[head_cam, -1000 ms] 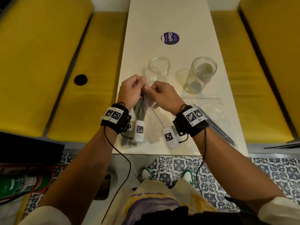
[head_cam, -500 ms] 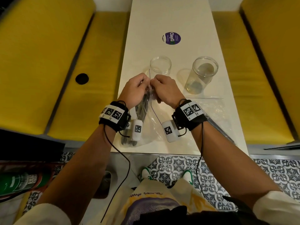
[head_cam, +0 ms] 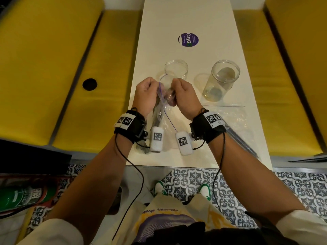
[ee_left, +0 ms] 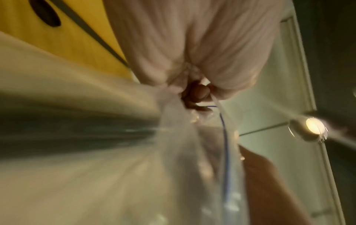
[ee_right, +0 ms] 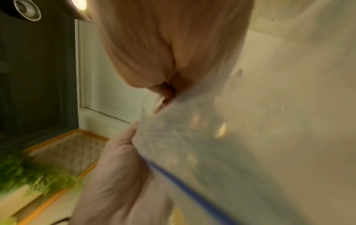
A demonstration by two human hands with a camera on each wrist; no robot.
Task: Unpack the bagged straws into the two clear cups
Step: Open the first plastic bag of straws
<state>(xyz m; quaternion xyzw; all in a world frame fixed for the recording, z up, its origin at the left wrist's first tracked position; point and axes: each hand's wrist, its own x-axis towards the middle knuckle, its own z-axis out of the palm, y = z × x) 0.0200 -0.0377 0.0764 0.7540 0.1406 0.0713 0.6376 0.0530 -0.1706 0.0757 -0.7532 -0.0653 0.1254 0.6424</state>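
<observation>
At frame centre, the left hand (head_cam: 147,92) and right hand (head_cam: 184,94) each pinch the mouth of a crinkly clear zip bag (head_cam: 163,110) holding dark straws (head_cam: 157,119). Just above stand two smooth clear cups (head_cam: 176,68) (head_cam: 223,78) on the narrow white table (head_cam: 177,18), whose upper stretch lies bare; a second bag (head_cam: 235,119) lies near its right edge.

Both hands raised close together, knuckles up

The left hand (head_cam: 147,93) and right hand (head_cam: 184,96) pinch the bag (head_cam: 163,103) between curled fingers (wrists banded, forearms angled inward), held just apart.
</observation>
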